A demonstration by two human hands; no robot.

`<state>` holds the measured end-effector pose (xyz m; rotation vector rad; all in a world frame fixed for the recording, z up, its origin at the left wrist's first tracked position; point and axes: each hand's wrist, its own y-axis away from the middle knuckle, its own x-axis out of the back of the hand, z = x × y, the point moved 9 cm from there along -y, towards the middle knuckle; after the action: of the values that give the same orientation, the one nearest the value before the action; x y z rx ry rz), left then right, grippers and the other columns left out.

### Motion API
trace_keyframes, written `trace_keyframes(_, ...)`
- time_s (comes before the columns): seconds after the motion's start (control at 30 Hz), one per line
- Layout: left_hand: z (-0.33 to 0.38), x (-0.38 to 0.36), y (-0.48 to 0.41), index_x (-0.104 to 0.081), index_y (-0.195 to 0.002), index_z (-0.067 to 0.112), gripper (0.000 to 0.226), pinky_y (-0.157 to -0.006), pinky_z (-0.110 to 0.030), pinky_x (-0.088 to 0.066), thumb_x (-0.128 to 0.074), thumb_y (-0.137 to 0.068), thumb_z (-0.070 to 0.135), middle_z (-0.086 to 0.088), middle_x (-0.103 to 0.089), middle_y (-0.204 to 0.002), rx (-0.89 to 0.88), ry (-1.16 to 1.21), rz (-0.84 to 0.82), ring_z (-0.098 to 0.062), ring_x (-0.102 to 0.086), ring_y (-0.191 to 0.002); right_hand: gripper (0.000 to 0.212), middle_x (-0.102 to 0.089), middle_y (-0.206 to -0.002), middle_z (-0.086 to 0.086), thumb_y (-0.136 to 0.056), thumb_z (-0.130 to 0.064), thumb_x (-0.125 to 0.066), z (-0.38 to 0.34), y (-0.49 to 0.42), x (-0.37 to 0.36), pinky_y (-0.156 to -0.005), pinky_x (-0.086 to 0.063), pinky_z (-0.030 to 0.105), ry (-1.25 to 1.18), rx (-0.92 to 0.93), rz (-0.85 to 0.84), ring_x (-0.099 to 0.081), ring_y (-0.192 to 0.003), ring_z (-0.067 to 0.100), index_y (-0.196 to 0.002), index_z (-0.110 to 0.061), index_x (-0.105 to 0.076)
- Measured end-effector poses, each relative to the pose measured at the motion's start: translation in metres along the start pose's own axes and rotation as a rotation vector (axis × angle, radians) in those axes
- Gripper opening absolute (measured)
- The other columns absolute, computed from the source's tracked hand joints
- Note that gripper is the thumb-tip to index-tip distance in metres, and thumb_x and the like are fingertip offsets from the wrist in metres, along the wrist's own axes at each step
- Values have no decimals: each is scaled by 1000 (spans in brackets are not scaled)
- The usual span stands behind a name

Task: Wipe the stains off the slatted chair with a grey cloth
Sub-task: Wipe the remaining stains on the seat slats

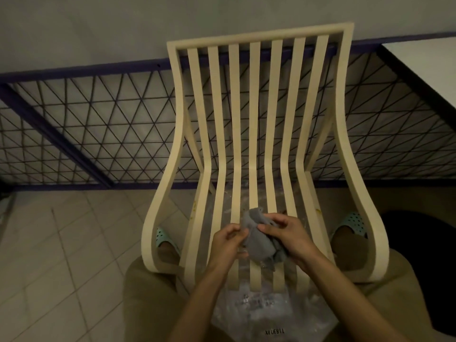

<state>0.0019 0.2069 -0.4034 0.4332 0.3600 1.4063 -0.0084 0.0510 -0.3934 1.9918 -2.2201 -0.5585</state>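
Cloth [259, 239], grey, soft, bunched, lower centre: pinched by curled fingers of left hand [228, 245] and right hand [290, 239] above cream slatted chair [254, 107]. Crinkled clear plastic [259, 309] beneath.

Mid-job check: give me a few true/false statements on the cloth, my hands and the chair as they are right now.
1. Both the left hand and the right hand hold the grey cloth. True.
2. The cloth lies spread flat on the backrest. False: it is bunched between the hands, above the seat slats.
3. The slatted chair is dark brown. False: it is cream coloured.
4. Crinkled clear plastic shows at the seat's front edge. True.
5. The person is barefoot. False: they wear teal clogs.
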Motion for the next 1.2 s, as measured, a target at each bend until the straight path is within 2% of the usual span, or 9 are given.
trace_keyframes(0.17, -11, 19, -2, -62, -83, 16, 12, -75, -39, -57, -58, -93, 9, -4, -64, -97, 31, 50, 109, -23, -63, -93, 25, -70, -109, 18, -87, 2, -61, 12, 0, 19, -91, -54, 43, -219, -144, 71, -66, -103, 31, -110, 1, -68)
trace_keyframes(0.33, 22, 27, 24, -60, -108, 25, 27, -77, -7, -44, -65, -88, 8, 12, -58, -110, -364, -180, 276, 6, -52, -102, 23, -68, -110, 23, -87, 3, -60, 16, -1, 17, -84, -56, 37, -363, -148, 120, -64, -103, 33, -109, 5, -66)
trace_keyframes(0.47, 35, -6, 41, -65, -108, 20, 25, -85, -9, -45, -73, -84, 19, 10, -59, -114, -622, -285, 102, 0, -55, -108, 29, -68, -109, 26, -80, -2, -66, 15, 0, -7, -87, -57, 44, -451, -186, 10, -66, -99, 36, -108, 5, -66)
trace_keyframes(0.57, 25, -14, 30, -65, -117, 25, 39, -85, -16, -51, -73, -79, 34, 16, -54, -125, -581, -307, 45, 1, -52, -117, 37, -69, -109, 25, -78, 0, -65, 11, 0, -13, -78, -60, 39, -464, -198, -33, -69, -95, 34, -115, 6, -64)
trace_keyframes(0.77, 22, 3, 26, -71, -113, 21, 28, -77, -16, -55, -70, -86, 13, 12, -63, -120, -552, -286, 89, 5, -57, -110, 41, -67, -114, 27, -77, 7, -62, 17, 4, -20, -79, -60, 36, -486, -243, -97, -69, -97, 33, -118, 6, -62)
trace_keyframes(0.87, 15, 14, 20, -74, -98, 25, 19, -78, -22, -57, -62, -91, 12, 7, -73, -100, -361, -52, 54, -8, -67, -98, 46, -67, -112, 27, -72, 9, -63, 16, 5, -20, -77, -61, 34, -465, -262, -118, -70, -95, 31, -118, 5, -62)
trace_keyframes(0.97, 7, 36, 10, -72, -92, 23, 16, -79, -34, -59, -57, -95, 22, 3, -74, -91, -182, 33, 152, -19, -69, -91, 44, -67, -113, 27, -74, 12, -62, 10, 10, -18, -78, -59, 40, -388, -297, -169, -68, -100, 36, -116, 1, -63)
trace_keyframes(1.13, 18, 72, -6, -61, -105, 25, 12, -75, -23, -45, -59, -93, 28, 6, -63, -111, -166, -29, 322, -12, -58, -103, 37, -65, -118, 24, -86, 15, -46, 3, 15, -25, -82, -60, 35, -312, -354, -267, -66, -107, 34, -118, 6, -63)
trace_keyframes(1.2, 20, 80, -3, -52, -120, 28, 35, -85, -24, -43, -67, -87, 26, 10, -53, -122, -206, -159, 383, -8, -49, -113, 38, -64, -120, 25, -86, 15, -44, 0, 16, -41, -80, -60, 32, -335, -381, -330, -66, -104, 33, -120, 9, -60)
